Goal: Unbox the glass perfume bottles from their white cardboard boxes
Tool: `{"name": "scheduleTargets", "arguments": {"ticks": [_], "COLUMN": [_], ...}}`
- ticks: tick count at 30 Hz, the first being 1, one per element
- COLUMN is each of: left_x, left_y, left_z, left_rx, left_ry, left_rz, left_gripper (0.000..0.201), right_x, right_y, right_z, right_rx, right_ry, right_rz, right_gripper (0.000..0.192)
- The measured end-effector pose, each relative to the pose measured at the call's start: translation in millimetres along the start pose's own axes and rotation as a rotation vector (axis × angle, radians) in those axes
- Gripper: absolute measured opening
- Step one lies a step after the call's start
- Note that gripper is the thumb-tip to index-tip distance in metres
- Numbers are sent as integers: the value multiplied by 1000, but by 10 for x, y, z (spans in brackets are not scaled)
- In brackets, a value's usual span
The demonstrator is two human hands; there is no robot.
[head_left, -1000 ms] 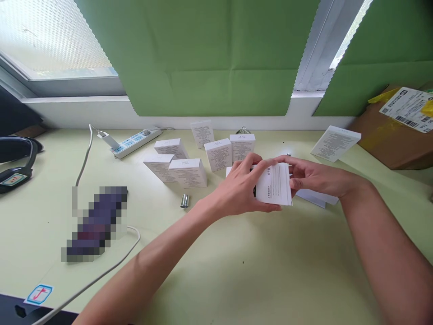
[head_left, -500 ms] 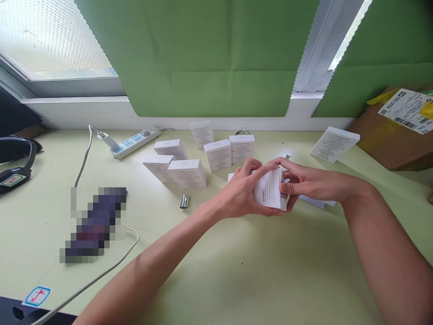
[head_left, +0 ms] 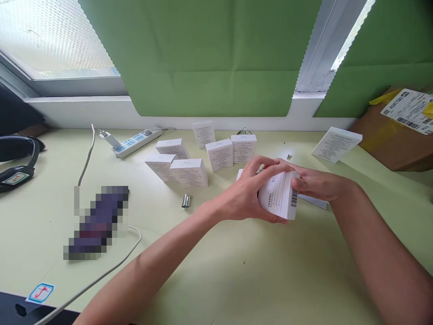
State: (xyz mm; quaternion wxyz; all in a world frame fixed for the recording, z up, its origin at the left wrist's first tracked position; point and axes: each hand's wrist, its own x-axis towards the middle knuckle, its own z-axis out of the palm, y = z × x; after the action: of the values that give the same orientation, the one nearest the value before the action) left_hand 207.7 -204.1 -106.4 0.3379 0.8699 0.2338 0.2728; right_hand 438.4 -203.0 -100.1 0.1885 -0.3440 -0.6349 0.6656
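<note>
A small white printed carton [head_left: 275,195] is held above the table between both hands, tilted, with a barcode on its right side. My left hand [head_left: 255,189] wraps round it from the left, thumb below and fingers over the top. On the far and right side my right hand [head_left: 313,180] grips it, with the thumb pressed by the barcode edge; its other fingers are mostly hidden. Behind the hands, part of another white box [head_left: 240,174] shows. Under the right wrist lies a flat white piece [head_left: 314,201], largely covered.
Several white cartons [head_left: 189,174] stand at the back middle, and one more [head_left: 337,144] stands at the right. A metal cylinder [head_left: 186,201] is left of the hands. Also about are a power strip [head_left: 138,142], a pixelated dark object [head_left: 98,223], a headset [head_left: 20,169] and a cardboard box [head_left: 389,140].
The carton has shifted slightly right and towards me and turned, so its barcode side shows more. Both hands stay on it, the right thumb now further along its edge.
</note>
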Motion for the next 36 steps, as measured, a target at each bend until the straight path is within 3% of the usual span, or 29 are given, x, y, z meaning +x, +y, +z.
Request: {"name": "scheduleTargets", "arguments": {"ticks": [4,8,14,16,19,22,26,30,33,36], "left_x": [1,6,-5,-27,-67,-89,-74,-58,-71,-78], "left_y": [-27,-41,3,-5,-43,-62,-43,-95,-198,-303], "left_z": [61,65,-130,-186,-184,-108,-77,-210,-329,-387], "left_rx": [-49,-26,163,228,285,271,316,476,490,371], "left_ry": [58,31,-252,-378,-561,-668,-573,-412,-457,-530], "left_rz": [-3,-31,-90,-70,-40,-73,-205,-382,-541,-643], "left_gripper": [86,87,84,84,83,83,85,70,58,55], "right_x": [-21,-32,-121,-202,-313,-344,-295,-280,-308,-342], "right_y": [-35,-92,-121,-108,-28,115,278,332,288,168], "right_z": [4,7,-116,-223,-406,-530,-576,-613,-623,-568], "right_rx": [96,17,-170,-270,-562,-784,-851,-842,-760,-676], "right_ry": [30,31,63,169,453,565,464,437,455,486], "right_rz": [74,126,218,257,360,491,599,636,605,486], "right_gripper": [73,75,68,62,59,80,110,109,102,96]}}
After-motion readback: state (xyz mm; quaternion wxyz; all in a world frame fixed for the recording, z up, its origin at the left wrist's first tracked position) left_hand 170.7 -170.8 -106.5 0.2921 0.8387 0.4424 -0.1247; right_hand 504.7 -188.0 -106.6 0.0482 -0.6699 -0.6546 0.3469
